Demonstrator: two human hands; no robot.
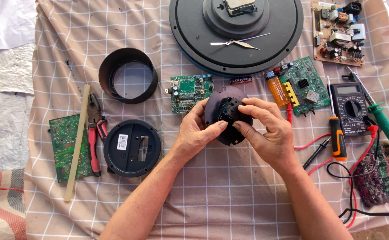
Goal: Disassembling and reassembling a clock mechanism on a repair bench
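Both hands hold a small round black plastic module (223,106) above a checked cloth (212,195). My left hand (197,129) grips its left edge, thumb pressed on its lower face. My right hand (265,129) wraps its right side, fingers over the blocky centre. A small green circuit board (188,91) lies just behind the module. A large round black clock back (236,33) with loose hands (239,43) on it sits at the top.
On the left lie a black ring (128,75), a round black cover (132,148), red-handled pliers (94,133), a pale stick (77,142) and a green board (63,146). On the right are a green board (303,84), a multimeter (349,109), an orange screwdriver (336,133), a green-handled tool (385,124) and red and black leads (350,178).
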